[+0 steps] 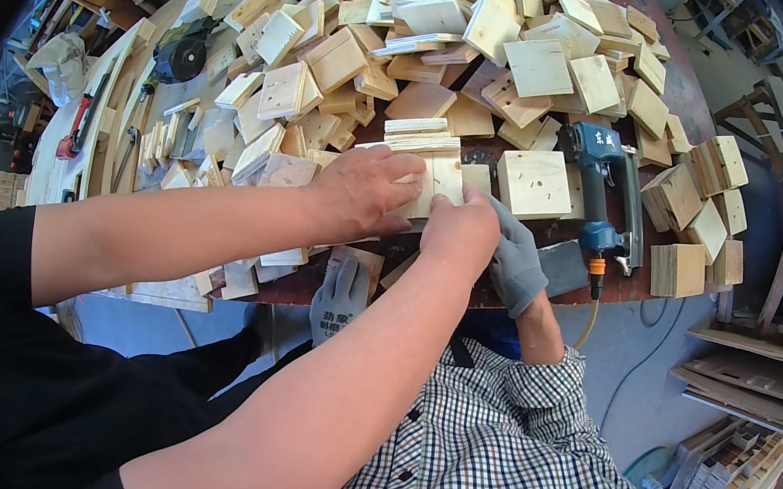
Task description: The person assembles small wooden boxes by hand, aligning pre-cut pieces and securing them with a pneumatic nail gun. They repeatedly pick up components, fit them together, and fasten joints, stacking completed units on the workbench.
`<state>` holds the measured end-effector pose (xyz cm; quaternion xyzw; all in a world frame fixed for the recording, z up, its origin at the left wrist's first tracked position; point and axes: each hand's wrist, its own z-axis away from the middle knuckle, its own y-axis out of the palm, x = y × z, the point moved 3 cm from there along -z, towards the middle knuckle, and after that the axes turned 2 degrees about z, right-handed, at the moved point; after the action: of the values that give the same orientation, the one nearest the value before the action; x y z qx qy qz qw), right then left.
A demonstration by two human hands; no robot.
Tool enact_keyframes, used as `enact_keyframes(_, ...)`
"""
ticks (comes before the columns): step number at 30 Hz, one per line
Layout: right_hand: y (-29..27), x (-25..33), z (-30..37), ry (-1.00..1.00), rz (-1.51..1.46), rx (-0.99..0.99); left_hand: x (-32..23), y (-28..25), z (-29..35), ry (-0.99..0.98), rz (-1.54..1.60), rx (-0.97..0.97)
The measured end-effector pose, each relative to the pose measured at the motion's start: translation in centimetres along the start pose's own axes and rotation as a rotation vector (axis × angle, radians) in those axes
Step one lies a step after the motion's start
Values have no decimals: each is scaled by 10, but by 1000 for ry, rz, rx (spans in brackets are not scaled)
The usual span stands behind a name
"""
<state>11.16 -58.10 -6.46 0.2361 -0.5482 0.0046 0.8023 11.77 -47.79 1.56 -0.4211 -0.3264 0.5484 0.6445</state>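
Our right hand (460, 232) and left hand (359, 191) are both gripping a small wooden square (441, 180), lying just beyond our closed fingers on the table (551, 234), right hand nearer it, nail gun (602, 188) rightward.

Wood blocks (438, 43) crowd the table; nail gun (606, 189) bars the right — front edge (643, 288) seemingly bare.

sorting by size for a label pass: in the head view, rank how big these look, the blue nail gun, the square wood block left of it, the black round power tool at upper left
1. blue nail gun, clearly largest.
2 and 3. square wood block and black round power tool look about alike; the tool sits nearer the picture's rim, where the fisheye shrinks things, so I would not rank them.
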Motion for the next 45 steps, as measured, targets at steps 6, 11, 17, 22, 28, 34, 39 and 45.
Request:
enact_keyframes(6,1,-3,-1,-14,58,10,12,17,1,-69,135,-69)
enact_keyframes(11,4,-4,-1,8,36,-3,13,12,15,52,-72,-50)
enact_keyframes(17,-7,0,1,27,35,-38,15,15,4,96,85,-72)
enact_keyframes(22,1,-2,0,6,91,-5,21,13,20,129,232,-97)
enact_keyframes(28,4,0,2,-16,-23,47,40,51,68,522,-476,-171)
enact_keyframes(34,2,-5,-1,-33,-28,81,39,56,58,677,-1212,-161)
enact_keyframes(39,3,0,2,-34,-34,73,40,57,54,466,-1285,91)
enact_keyframes(45,6,2,3,-28,-23,53,45,81,30,531,-1381,-57)
